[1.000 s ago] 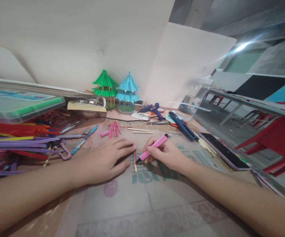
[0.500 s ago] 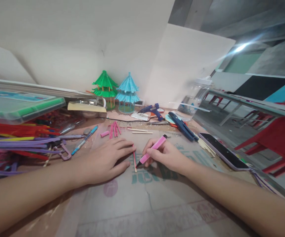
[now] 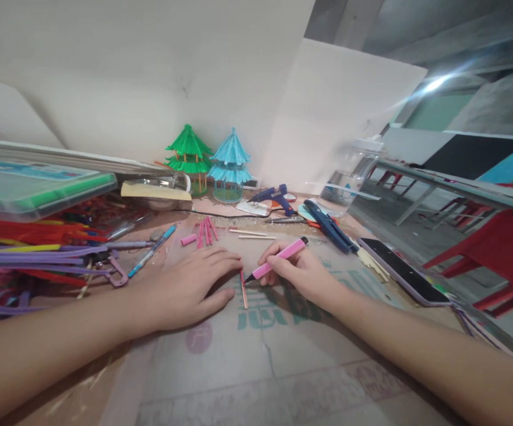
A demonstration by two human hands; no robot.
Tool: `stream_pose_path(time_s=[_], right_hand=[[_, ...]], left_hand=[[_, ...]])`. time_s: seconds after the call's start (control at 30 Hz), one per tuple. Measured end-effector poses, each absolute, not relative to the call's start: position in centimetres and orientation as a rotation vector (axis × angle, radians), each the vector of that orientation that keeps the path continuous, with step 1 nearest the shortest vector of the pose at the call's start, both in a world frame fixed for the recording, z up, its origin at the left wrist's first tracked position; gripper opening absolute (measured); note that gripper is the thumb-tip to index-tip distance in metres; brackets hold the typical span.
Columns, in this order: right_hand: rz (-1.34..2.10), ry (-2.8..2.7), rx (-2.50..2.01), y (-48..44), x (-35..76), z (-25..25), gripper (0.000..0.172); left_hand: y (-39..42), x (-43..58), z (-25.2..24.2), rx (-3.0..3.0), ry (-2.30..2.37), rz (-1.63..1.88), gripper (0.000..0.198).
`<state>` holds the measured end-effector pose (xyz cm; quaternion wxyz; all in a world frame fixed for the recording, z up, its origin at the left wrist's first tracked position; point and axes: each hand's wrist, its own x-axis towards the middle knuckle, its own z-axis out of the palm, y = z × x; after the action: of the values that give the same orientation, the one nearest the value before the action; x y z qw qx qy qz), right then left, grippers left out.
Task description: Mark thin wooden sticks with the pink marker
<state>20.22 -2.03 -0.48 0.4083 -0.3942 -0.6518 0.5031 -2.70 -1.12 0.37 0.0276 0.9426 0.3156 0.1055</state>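
In my right hand [image 3: 298, 269] is a pink marker [image 3: 280, 259], uncapped, its dark tip touching or just beside a thin wooden stick [image 3: 244, 293]. That stick is coloured pink along much of its length, with paler wood toward the near end. My left hand [image 3: 198, 281] lies flat with fingers stretched out, a fingertip pressing the stick's far end. Beyond the left hand are a pink marker cap [image 3: 189, 239] and several pink sticks [image 3: 206, 231]. Two bare wooden sticks [image 3: 254, 235] lie farther back. Beneath everything is a printed plastic sheet [image 3: 203, 378].
Green [image 3: 188, 157] and blue [image 3: 232, 168] pagoda models stand at the back. A hot glue gun [image 3: 278, 198], a blue utility knife [image 3: 327, 225] and a phone [image 3: 402, 269] lie behind and to the right. Pipe cleaners [image 3: 38, 257] and a plastic case [image 3: 38, 186] crowd the left.
My right hand has shifted the marker tip away from me along the stick, from near its close end to about its middle. My left hand stays in place.
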Motion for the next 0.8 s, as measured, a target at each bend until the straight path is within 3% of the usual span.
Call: stream_pose_path(time_s=[0.8], right_hand=[[1.218, -1.682, -1.044, -2.25, 20.11, -0.55, 0.018]], left_hand=[[-0.93, -2.50, 0.39, 2.929, 0.903, 0.294, 0.043]])
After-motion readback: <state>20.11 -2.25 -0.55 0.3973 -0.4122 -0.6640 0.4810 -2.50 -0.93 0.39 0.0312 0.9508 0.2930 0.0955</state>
